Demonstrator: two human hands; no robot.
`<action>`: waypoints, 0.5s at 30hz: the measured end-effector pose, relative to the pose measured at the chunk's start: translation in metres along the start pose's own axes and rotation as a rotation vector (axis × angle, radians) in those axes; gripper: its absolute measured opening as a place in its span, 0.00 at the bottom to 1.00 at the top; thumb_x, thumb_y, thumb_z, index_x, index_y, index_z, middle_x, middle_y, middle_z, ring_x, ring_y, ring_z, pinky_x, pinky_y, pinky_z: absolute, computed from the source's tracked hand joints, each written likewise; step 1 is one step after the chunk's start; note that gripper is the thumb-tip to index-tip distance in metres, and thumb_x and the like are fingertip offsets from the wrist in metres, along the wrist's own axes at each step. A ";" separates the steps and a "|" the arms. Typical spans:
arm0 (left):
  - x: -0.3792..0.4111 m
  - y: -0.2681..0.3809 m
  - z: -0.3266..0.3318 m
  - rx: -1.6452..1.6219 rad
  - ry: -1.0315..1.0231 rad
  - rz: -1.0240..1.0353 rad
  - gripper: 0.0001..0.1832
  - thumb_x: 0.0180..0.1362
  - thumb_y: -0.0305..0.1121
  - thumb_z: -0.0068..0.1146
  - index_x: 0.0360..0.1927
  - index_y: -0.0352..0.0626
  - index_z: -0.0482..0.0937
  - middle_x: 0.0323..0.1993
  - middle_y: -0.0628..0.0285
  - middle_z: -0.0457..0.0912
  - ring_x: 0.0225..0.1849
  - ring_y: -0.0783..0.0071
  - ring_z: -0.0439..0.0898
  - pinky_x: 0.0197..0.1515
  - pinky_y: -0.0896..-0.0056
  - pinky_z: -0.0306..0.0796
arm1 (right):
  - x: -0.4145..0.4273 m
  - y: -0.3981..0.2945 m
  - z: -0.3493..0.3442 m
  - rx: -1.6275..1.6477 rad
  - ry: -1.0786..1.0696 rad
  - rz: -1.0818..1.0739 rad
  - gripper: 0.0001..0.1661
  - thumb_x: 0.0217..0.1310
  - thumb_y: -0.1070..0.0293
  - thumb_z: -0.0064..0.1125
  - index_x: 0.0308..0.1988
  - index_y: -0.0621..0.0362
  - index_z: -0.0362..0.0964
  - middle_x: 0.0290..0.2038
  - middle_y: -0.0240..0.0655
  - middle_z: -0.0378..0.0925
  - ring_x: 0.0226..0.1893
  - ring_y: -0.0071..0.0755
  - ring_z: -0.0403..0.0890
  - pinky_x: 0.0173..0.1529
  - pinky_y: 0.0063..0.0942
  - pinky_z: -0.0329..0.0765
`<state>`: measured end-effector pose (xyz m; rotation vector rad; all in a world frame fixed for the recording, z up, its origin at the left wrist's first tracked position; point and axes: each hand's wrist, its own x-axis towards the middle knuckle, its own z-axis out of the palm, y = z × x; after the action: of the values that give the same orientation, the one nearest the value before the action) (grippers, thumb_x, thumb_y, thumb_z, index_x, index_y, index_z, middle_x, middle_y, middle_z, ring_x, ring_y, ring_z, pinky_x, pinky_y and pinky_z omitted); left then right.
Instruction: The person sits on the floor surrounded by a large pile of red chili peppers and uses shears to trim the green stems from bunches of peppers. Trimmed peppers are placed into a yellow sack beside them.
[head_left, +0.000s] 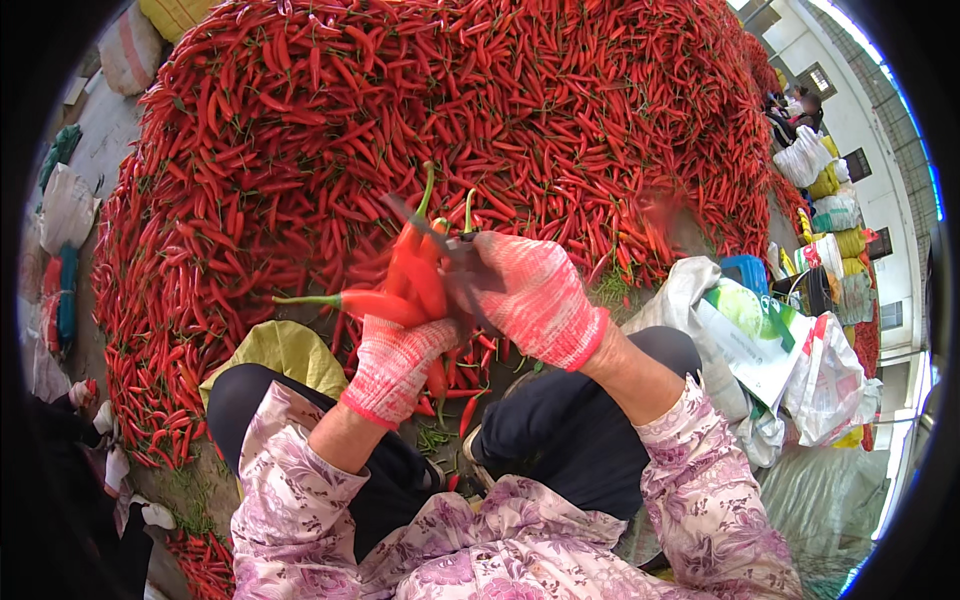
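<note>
A bunch of red chili peppers (411, 274) with green stems is gripped by my left hand (409, 352), which wears a pink-and-white knitted glove with dark fingers. My right hand (529, 292), gloved the same way, is closed around scissors (439, 238), whose blurred dark blades reach across the stems at the top of the bunch. One green stem stands up just beside the right fingertips. Behind both hands rises a large heap of red chili peppers (480, 112). A few loose peppers lie on the ground between my legs.
A yellow woven sack (281, 356) is by my left knee. At right are plastic bags (825, 382), a blue container (745, 274) and stacked sacks (840, 214). Cut green stems (193, 499) litter the floor. Another person's white-gloved hand (105, 418) shows at far left; people sit at the far right.
</note>
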<state>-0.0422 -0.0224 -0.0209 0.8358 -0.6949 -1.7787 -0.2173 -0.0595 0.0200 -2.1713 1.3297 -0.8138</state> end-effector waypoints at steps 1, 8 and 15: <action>0.001 0.003 -0.002 -0.003 0.029 -0.023 0.43 0.50 0.12 0.61 0.71 0.45 0.61 0.43 0.63 0.79 0.39 0.71 0.81 0.38 0.68 0.79 | -0.001 -0.003 -0.003 0.022 -0.026 0.045 0.11 0.65 0.66 0.65 0.40 0.64 0.76 0.24 0.31 0.77 0.25 0.24 0.79 0.32 0.29 0.76; 0.010 0.018 -0.014 0.079 0.012 0.061 0.51 0.46 0.05 0.57 0.75 0.48 0.56 0.62 0.60 0.69 0.56 0.65 0.77 0.45 0.69 0.80 | -0.015 0.000 -0.047 0.143 -0.199 0.256 0.25 0.54 0.51 0.77 0.36 0.61 0.77 0.24 0.34 0.77 0.26 0.29 0.81 0.34 0.31 0.78; 0.020 0.004 -0.025 0.142 -0.156 0.123 0.60 0.40 -0.03 0.44 0.79 0.50 0.51 0.80 0.60 0.54 0.79 0.61 0.58 0.70 0.64 0.69 | -0.015 0.009 -0.038 -0.271 -0.004 -0.026 0.33 0.48 0.40 0.77 0.37 0.58 0.77 0.29 0.39 0.78 0.30 0.42 0.83 0.34 0.35 0.78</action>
<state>-0.0247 -0.0442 -0.0373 0.7365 -0.9633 -1.7105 -0.2549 -0.0529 0.0372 -2.3988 1.4859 -0.6702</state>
